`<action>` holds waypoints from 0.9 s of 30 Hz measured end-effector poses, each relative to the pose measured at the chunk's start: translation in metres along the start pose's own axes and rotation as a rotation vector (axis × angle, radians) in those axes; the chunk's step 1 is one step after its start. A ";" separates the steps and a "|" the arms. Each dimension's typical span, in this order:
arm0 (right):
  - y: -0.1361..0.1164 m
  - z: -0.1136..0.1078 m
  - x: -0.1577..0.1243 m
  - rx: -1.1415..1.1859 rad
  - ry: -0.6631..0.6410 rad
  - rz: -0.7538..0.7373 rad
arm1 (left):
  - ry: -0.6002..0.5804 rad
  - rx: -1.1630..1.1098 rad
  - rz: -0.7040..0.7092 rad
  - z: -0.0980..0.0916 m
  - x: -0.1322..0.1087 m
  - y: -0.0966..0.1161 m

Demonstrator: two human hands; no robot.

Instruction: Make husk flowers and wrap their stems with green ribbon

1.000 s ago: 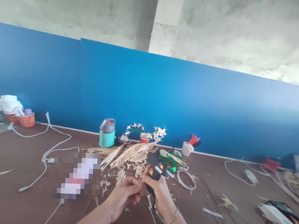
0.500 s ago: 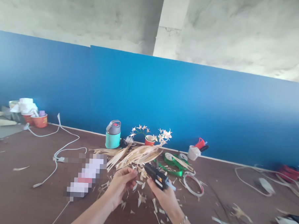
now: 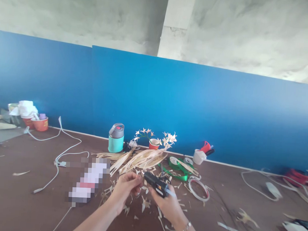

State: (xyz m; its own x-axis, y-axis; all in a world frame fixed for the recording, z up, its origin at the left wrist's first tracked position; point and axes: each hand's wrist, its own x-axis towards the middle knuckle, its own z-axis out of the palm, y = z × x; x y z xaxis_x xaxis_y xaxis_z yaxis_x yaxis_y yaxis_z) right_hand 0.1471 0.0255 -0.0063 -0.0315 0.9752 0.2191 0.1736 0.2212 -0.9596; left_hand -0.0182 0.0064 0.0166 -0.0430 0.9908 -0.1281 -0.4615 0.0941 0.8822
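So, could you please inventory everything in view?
glue gun: one, black, centre
strips: many, straw, centre
scraps: many, cream, foreground
cup: one, red, centre back
flowers: several, cream, flanking cup
bottle: one, turquoise, left
ribbon: uncounted, green, right
ring: one, white, right
pot: one, white, right
tubs: two, red, far left
cables: several, white, both sides
pixelated object: one, whitish, left
panels: two, blue, back
table: one, brown, below
left hand: one, bare, beside glue gun
right hand: one, bare, holding glue gun
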 end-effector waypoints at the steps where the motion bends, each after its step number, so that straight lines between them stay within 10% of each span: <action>1: 0.000 0.000 0.000 0.000 -0.001 0.000 | -0.002 0.001 0.004 0.000 0.000 0.000; 27: -0.021 -0.004 0.000 -0.105 -0.112 -0.109 | -0.016 0.006 -0.002 -0.001 0.000 -0.002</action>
State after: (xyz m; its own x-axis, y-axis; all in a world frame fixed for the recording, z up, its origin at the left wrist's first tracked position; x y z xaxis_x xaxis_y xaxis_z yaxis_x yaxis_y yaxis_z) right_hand 0.1472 0.0212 0.0144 -0.1638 0.9416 0.2941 0.2652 0.3292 -0.9063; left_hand -0.0177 0.0059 0.0141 -0.0277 0.9921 -0.1224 -0.4559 0.0964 0.8848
